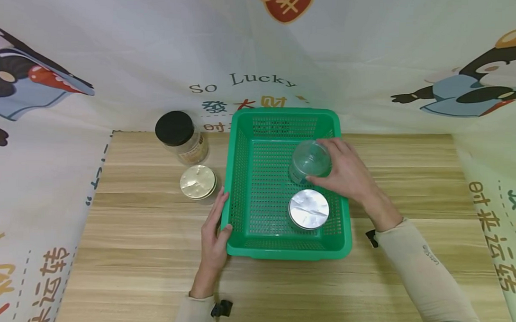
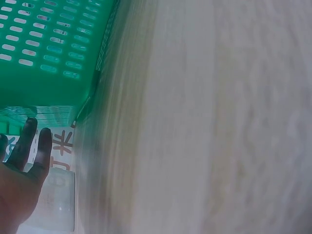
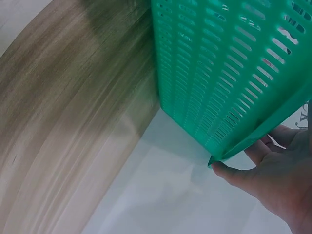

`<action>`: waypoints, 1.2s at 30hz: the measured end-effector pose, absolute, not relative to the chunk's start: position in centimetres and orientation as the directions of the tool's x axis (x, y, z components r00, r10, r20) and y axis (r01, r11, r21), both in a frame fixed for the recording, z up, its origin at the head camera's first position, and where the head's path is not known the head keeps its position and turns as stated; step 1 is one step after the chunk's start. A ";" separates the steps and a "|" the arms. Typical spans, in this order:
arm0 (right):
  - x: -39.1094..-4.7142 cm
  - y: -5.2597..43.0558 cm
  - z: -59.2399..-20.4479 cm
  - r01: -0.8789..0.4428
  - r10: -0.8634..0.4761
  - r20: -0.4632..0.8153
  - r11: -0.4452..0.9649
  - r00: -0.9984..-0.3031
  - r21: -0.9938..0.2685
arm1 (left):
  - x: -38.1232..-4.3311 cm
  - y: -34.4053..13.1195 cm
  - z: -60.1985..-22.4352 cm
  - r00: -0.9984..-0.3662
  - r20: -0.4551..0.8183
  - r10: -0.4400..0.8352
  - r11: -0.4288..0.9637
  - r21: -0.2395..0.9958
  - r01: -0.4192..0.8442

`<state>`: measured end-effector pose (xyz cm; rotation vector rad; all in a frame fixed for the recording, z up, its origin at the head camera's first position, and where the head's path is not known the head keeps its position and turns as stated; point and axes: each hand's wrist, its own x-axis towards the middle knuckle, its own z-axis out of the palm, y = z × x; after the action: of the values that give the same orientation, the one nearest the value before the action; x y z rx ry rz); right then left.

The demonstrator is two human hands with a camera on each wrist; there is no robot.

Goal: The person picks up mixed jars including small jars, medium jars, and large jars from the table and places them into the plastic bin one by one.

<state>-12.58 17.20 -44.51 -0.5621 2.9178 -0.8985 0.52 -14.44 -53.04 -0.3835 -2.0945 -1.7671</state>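
A green perforated plastic basket (image 1: 280, 253) stands on the wooden table. Inside its right half, my right hand (image 1: 347, 176) grips a clear round jar (image 1: 311, 158), fingers on the far side and thumb on the near side. Just nearer, a jar with a silver lid (image 1: 309, 209) stands in the same basket. My left hand (image 1: 214, 240) rests along the basket's left wall with its fingers extended; the left wrist view shows these fingers (image 2: 43, 151) straight. In the right wrist view the basket's wall hides the jar from the right hand (image 3: 278, 175).
Left of the basket stand a jar with a gold-coloured lid (image 1: 198, 181), close to the left fingertips, and a taller clear jar with a black lid (image 1: 175, 128) behind it. A printed white cloth (image 1: 159, 48) hangs along the table's back and sides.
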 end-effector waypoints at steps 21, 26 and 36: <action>-12.4 16.6 -44.9 -0.341 -0.372 0.039 0.798 -0.927 -0.496 | 0.5 -14.3 -53.0 -0.900 0.433 -0.037 0.171 0.891 0.422; -12.3 16.6 -45.2 -0.343 -0.375 0.035 0.803 -0.927 -0.488 | 0.6 -14.2 -53.0 -0.903 0.427 -0.037 0.167 0.894 0.416; -12.1 16.5 -45.5 -0.355 -0.402 0.020 0.783 -0.915 -0.511 | 0.6 -14.3 -53.1 -0.901 0.433 -0.033 0.165 0.891 0.423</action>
<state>-12.14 16.46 -45.47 -0.6127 2.8802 -0.7986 0.55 -14.34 -53.07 -0.3707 -2.0953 -1.7876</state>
